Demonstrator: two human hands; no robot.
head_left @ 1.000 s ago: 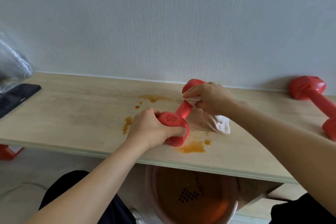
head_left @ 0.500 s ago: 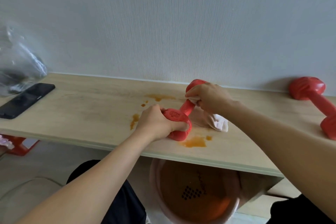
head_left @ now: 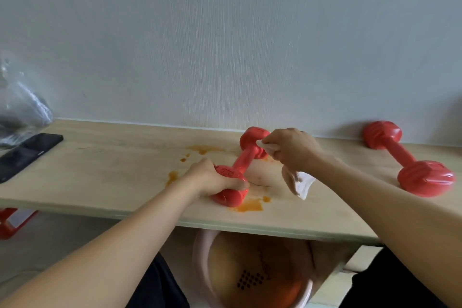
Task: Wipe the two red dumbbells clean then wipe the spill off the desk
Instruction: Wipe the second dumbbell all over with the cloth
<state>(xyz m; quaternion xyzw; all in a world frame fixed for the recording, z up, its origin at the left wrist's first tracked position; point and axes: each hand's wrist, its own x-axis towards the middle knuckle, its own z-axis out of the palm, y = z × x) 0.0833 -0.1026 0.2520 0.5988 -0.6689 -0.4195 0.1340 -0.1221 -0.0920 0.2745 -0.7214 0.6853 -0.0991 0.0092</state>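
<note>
A red dumbbell (head_left: 243, 162) lies slanted on the middle of the wooden desk (head_left: 112, 177). My left hand (head_left: 208, 177) grips its near head and holds it down. My right hand (head_left: 291, 149) is closed on a white cloth (head_left: 301, 184) and presses it against the dumbbell's far head; the cloth's loose end hangs down to the desk. A second red dumbbell (head_left: 405, 157) rests at the far right by the wall. Orange spill patches (head_left: 250, 206) lie around the middle dumbbell, with more spill (head_left: 203, 149) behind it.
A black phone (head_left: 25, 154) lies at the desk's left end beside a clear plastic bag (head_left: 21, 107). Under the desk stands a pink basin (head_left: 257, 272) holding orange liquid. A red stool (head_left: 10, 220) shows at the lower left. The wall runs along the desk's back edge.
My right hand slid with the cloth from the dumbbell's handle up to its far head. My left hand kept its grip on the near head. The view shifted a little to the left.
</note>
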